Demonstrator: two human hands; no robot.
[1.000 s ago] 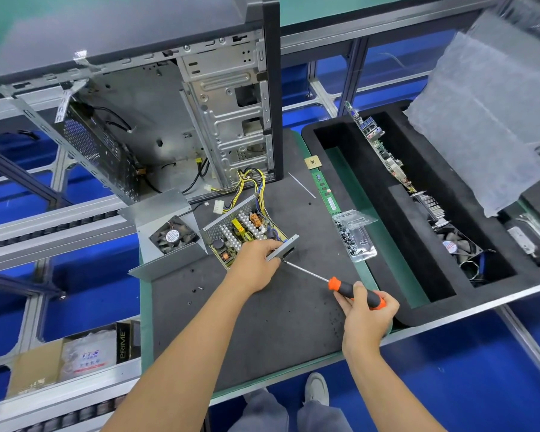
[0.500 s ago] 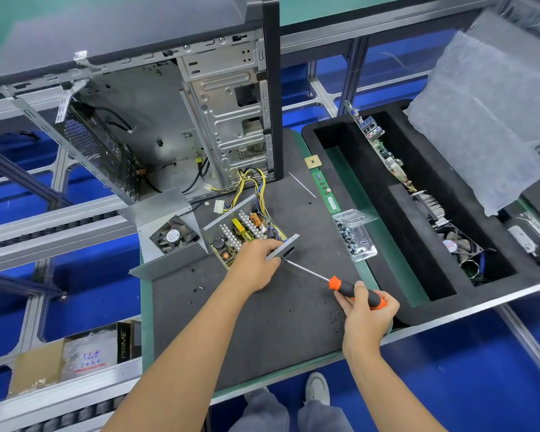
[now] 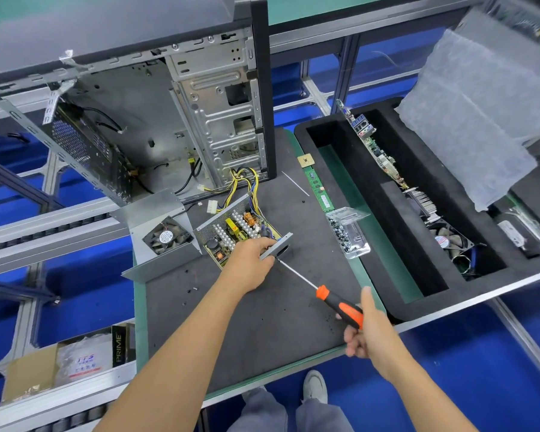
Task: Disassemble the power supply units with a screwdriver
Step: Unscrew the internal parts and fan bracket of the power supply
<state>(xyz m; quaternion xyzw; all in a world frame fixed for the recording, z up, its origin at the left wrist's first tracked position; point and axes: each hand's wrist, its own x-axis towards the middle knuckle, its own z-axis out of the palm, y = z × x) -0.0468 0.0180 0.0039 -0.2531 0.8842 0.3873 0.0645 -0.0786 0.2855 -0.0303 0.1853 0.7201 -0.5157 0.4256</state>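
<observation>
An opened power supply unit (image 3: 234, 230) lies on the dark mat, its circuit board and yellow wires exposed. My left hand (image 3: 251, 260) grips its near metal wall. My right hand (image 3: 363, 325) holds the orange and black handle of a screwdriver (image 3: 334, 302). The thin shaft runs up and left, and its tip meets the metal wall just beside my left fingers. The unit's removed grey cover with a black fan (image 3: 166, 236) lies to the left of it.
An open computer case (image 3: 175, 120) stands at the back of the mat. A clear plastic box of screws (image 3: 348, 233), a memory stick (image 3: 320, 191) and a chip (image 3: 306, 159) lie to the right. A black foam tray (image 3: 418, 275) holds boards and fans. Loose screws dot the mat.
My right hand has shifted slightly along the screwdriver handle, with the thumb now raised. The left hand and the power supply have stayed put.
</observation>
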